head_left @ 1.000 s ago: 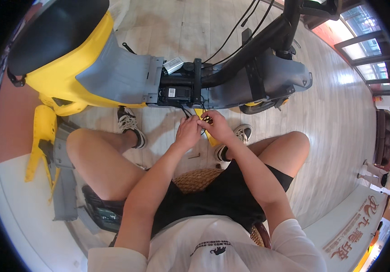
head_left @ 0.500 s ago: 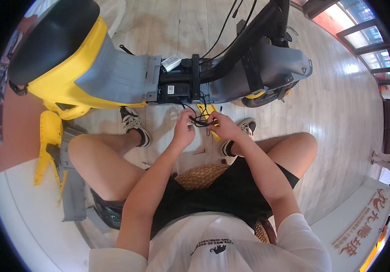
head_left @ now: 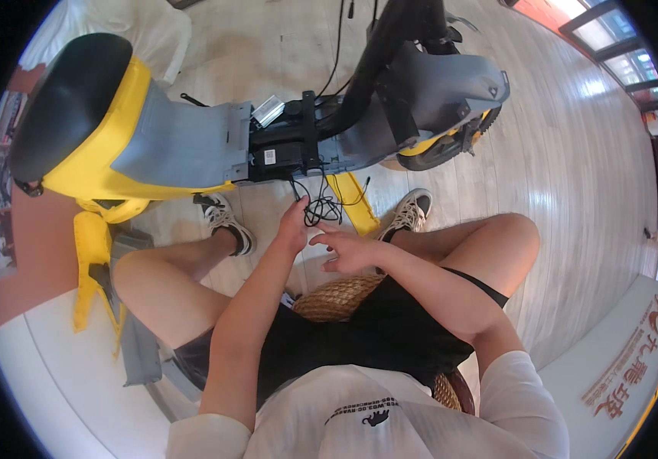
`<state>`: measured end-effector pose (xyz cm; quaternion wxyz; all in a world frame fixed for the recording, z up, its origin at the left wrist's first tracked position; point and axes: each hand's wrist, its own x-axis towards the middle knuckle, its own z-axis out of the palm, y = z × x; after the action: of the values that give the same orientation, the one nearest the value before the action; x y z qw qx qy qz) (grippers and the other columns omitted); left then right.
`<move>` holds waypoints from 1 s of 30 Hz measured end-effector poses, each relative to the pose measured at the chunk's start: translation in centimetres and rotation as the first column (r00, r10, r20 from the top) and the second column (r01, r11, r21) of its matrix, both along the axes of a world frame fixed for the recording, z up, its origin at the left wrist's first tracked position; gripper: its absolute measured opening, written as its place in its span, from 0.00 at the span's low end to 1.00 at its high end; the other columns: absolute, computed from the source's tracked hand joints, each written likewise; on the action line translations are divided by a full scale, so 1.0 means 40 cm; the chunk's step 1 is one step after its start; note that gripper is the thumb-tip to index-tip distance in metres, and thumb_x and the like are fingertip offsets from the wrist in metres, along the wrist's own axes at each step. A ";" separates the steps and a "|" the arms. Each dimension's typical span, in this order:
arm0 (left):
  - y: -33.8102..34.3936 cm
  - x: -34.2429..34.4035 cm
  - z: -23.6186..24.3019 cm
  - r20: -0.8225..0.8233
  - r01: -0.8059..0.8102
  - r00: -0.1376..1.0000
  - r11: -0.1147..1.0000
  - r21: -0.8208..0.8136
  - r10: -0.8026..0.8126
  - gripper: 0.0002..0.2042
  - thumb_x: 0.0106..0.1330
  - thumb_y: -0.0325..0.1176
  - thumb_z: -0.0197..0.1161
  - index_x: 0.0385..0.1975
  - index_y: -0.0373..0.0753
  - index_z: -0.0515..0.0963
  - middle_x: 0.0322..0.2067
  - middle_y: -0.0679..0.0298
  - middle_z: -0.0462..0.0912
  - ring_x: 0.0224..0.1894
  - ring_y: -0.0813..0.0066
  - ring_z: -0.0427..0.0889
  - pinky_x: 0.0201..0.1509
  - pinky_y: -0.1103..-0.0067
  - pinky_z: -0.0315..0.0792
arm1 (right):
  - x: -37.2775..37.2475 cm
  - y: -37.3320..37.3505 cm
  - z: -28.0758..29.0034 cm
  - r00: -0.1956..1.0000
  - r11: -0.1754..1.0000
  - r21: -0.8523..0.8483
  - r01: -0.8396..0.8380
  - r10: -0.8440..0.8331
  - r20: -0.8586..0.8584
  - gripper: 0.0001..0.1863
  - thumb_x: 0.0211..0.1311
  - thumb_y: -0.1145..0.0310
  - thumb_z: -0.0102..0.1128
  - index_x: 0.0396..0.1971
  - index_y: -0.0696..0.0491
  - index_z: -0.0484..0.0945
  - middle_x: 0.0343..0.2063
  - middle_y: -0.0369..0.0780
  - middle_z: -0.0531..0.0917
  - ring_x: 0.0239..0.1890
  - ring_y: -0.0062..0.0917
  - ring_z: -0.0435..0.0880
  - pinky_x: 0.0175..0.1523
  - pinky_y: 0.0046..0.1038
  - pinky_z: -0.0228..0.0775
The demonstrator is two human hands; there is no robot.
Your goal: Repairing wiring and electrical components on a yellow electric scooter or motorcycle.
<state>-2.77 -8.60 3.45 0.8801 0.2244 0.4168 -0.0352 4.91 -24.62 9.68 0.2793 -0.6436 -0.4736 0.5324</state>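
While left hand point(head_left: 292, 227) pinches tangled black cables point(head_left: 323, 210) between thumb and fingers, right hand point(head_left: 348, 251) sits just below, fingers spread apart. Cables hang at near side of yellow-and-grey scooter point(head_left: 184, 145), near yellow strip point(head_left: 359, 210). Writing: small white label point(head_left: 270, 157) on black box point(head_left: 288, 157), too small to read; dark lettering and animal figure on white shirt point(head_left: 375, 417); large reddish-brown characters on white banner point(head_left: 612, 336), right.
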 end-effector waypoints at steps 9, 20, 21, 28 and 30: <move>-0.058 -0.010 0.050 -0.158 -0.207 0.964 0.976 0.070 0.216 0.08 0.70 0.39 0.55 0.33 0.42 0.71 0.21 0.70 0.67 0.25 0.78 0.70 0.40 0.72 0.74 | 0.068 -0.050 0.001 0.941 0.953 -0.259 0.156 -0.063 0.334 0.29 0.56 0.59 0.62 0.52 0.62 0.67 0.46 0.53 0.79 0.50 0.48 0.78 0.54 0.39 0.71; -0.011 -0.033 0.061 -0.238 -0.148 0.958 0.987 0.068 0.160 0.08 0.71 0.32 0.51 0.45 0.41 0.74 0.26 0.70 0.74 0.25 0.79 0.71 0.36 0.79 0.72 | 0.071 -0.037 -0.033 0.815 0.866 0.266 0.424 -0.493 0.305 0.49 0.54 0.60 0.68 0.69 0.57 0.47 0.55 0.56 0.70 0.55 0.44 0.75 0.59 0.39 0.68; -0.021 -0.039 0.060 -0.195 -0.122 0.970 0.984 0.127 0.145 0.10 0.71 0.31 0.50 0.49 0.41 0.73 0.28 0.69 0.75 0.27 0.78 0.71 0.35 0.79 0.71 | 0.075 -0.027 -0.035 0.848 0.804 0.370 0.465 -0.525 0.076 0.48 0.54 0.62 0.68 0.69 0.56 0.48 0.55 0.55 0.72 0.55 0.44 0.76 0.59 0.38 0.69; -0.052 -0.048 0.022 -0.271 0.124 0.962 0.918 0.376 -0.019 0.16 0.72 0.30 0.49 0.59 0.41 0.66 0.38 0.66 0.77 0.33 0.73 0.76 0.36 0.75 0.73 | 0.033 0.005 -0.046 0.921 0.912 0.127 0.389 -0.387 -0.044 0.37 0.59 0.64 0.63 0.65 0.59 0.58 0.51 0.53 0.75 0.49 0.37 0.80 0.51 0.30 0.72; -0.069 -0.040 0.024 -0.226 0.075 0.974 0.946 0.315 -0.002 0.17 0.72 0.30 0.48 0.60 0.41 0.64 0.41 0.64 0.77 0.36 0.71 0.77 0.38 0.74 0.74 | 0.015 -0.003 -0.110 0.925 0.920 0.235 0.314 -0.352 0.142 0.32 0.60 0.65 0.61 0.62 0.60 0.61 0.50 0.53 0.74 0.46 0.36 0.81 0.48 0.29 0.73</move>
<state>-4.37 -11.35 4.40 0.7787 0.3678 0.5083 -0.0091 5.51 -24.73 5.26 0.3875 -0.7280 -0.4334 0.3634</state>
